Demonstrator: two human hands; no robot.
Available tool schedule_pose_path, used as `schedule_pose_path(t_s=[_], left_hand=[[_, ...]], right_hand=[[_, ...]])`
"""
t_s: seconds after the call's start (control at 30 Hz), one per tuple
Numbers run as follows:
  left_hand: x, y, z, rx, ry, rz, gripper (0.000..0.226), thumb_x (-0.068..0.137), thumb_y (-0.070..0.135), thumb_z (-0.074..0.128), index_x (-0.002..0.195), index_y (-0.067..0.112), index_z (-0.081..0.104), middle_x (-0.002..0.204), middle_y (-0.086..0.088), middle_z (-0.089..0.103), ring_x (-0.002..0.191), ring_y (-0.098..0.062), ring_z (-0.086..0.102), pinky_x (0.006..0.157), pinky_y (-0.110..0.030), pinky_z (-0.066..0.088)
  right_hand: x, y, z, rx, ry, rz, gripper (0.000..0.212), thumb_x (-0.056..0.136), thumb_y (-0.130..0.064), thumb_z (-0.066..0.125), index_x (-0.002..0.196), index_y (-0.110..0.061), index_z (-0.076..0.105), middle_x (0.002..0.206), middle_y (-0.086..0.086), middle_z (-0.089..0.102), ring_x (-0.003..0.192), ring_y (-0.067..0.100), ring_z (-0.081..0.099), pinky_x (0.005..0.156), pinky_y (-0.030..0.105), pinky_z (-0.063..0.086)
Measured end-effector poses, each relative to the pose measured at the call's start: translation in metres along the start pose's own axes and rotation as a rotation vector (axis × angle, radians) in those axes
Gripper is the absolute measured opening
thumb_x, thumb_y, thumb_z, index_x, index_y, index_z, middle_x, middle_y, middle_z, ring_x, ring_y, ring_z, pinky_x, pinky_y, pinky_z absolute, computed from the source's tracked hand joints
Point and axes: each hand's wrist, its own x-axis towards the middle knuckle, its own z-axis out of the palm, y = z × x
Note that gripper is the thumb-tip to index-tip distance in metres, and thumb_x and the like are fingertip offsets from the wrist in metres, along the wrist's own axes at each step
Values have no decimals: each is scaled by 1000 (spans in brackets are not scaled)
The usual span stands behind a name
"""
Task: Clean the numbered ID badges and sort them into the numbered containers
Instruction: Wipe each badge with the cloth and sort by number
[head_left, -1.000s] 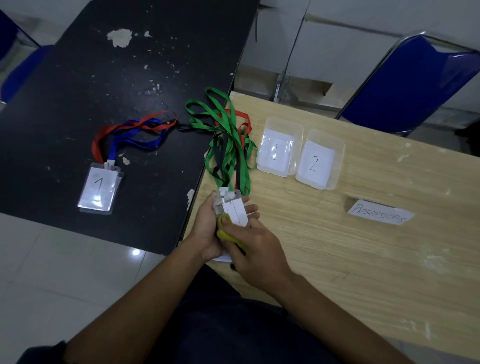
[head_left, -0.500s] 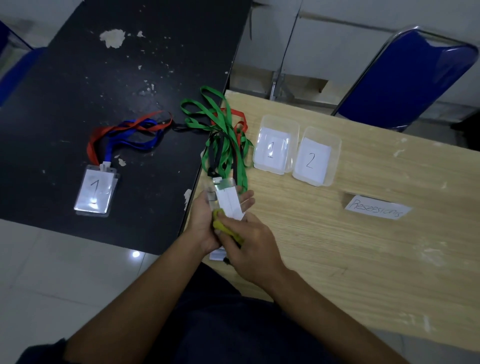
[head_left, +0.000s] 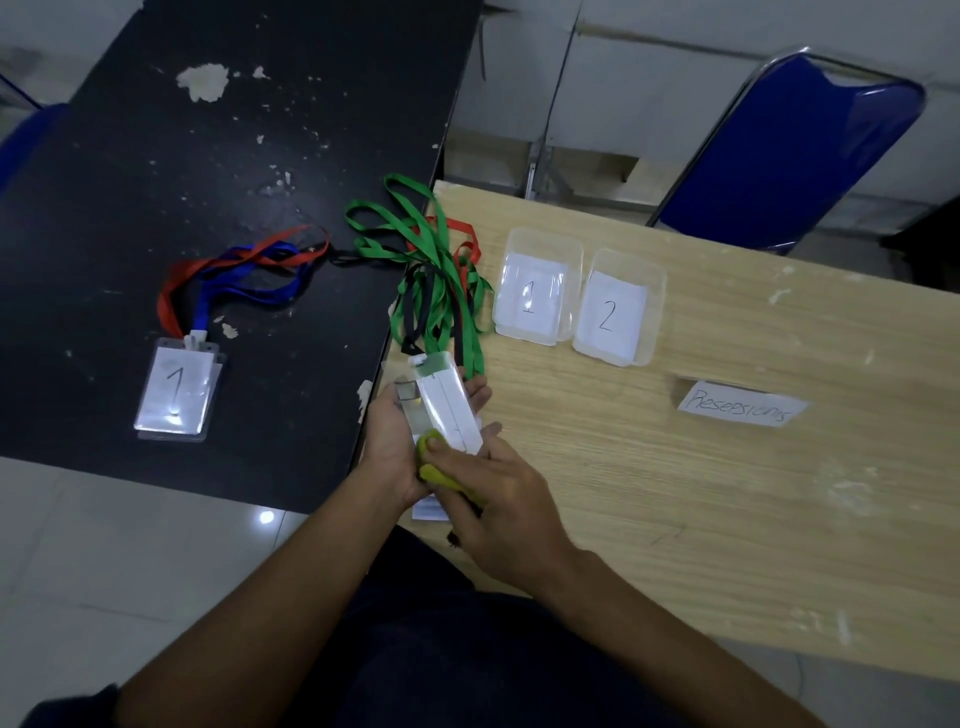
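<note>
Both forearms reach in from the six o'clock edge and meet over the near corner of the wooden table (head_left: 701, 467). The left hand (head_left: 387, 441) is palm up, fingers curled under and around a clear badge holder (head_left: 447, 405), gripping it tilted with its clip end toward twelve o'clock. The right hand (head_left: 498, 499) lies knuckles up at five o'clock of the badge, closed on a yellow-green cloth (head_left: 434, 470) pressed against the badge's lower end. The number on this badge cannot be read. From its top, green lanyards (head_left: 431, 270) tangled with black and red ones trail toward twelve o'clock, across the seam onto the black table (head_left: 156, 156).

At one o'clock of the hands stand two clear plastic containers, touching side by side. Container 1 (head_left: 537, 244) holds a paper slip marked 1; container 2 (head_left: 657, 312), at its three o'clock side, holds a slip marked 2. Nothing else can be made out inside either.

At nine o'clock of the hands, well apart on the black table, lies a second badge (head_left: 176, 395) marked 1, face up, its red and blue lanyards (head_left: 234, 270) looped toward one o'clock. A handwritten paper label (head_left: 740, 405) rests at four o'clock of container 2. A blue chair (head_left: 789, 150) stands beyond the wooden table.
</note>
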Motion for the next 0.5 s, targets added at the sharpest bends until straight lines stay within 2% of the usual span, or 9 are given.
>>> schedule_pose_path(t_s=[0.07, 0.17, 0.23, 0.3, 0.37, 0.43, 0.5], left_hand=[[0, -1, -3, -7, -4, -5, 54, 98, 43, 37, 121, 2, 65, 116, -19, 70, 106, -29, 70, 101, -46, 48], [0, -2, -5, 14, -3, -5, 51, 97, 40, 38, 118, 3, 66, 110, -18, 72, 96, -28, 73, 100, -40, 48], [0, -4, -3, 41, 10, -3, 53, 96, 42, 40, 121, 2, 65, 109, -18, 72, 95, -28, 73, 105, -42, 45], [0, -6, -4, 70, 28, 6, 55, 96, 45, 41, 117, 2, 68, 108, -18, 72, 95, -27, 72, 104, -43, 47], [-1, -6, -5, 115, 29, -8, 55, 98, 46, 40, 103, 4, 76, 101, -17, 73, 88, -25, 73, 88, -39, 57], [-2, -8, -4, 173, 7, -21, 52, 100, 42, 38, 101, 7, 76, 94, -14, 72, 77, -23, 73, 67, -30, 59], [-5, -12, 1, 219, -8, -29, 46, 101, 40, 36, 103, 12, 73, 87, -9, 72, 73, -22, 72, 60, -27, 57]], right_hand=[[3, 6, -7, -52, -39, 2, 30, 93, -21, 64, 122, -24, 66, 101, -14, 65, 77, 15, 51, 52, 28, 46], [8, 17, -12, -144, -42, 141, 25, 93, -20, 64, 117, -23, 70, 85, -7, 70, 75, 13, 44, 52, 31, 43], [8, 9, -9, -32, -50, 145, 25, 92, -20, 64, 115, -27, 69, 82, -17, 62, 74, 14, 47, 55, 32, 47], [6, -1, -8, 68, -77, 65, 27, 90, -20, 65, 115, -31, 66, 81, -27, 51, 73, 16, 52, 56, 33, 49], [11, -2, -10, 111, -116, 51, 26, 90, -21, 64, 113, -31, 68, 87, -20, 56, 76, 16, 54, 59, 36, 51], [23, 2, -13, 95, -116, 104, 26, 90, -20, 64, 113, -31, 70, 89, -7, 58, 79, 15, 55, 61, 33, 51], [37, 3, -15, 58, -30, 125, 27, 89, -19, 65, 112, -31, 71, 79, -14, 49, 76, 11, 50, 58, 27, 46]])
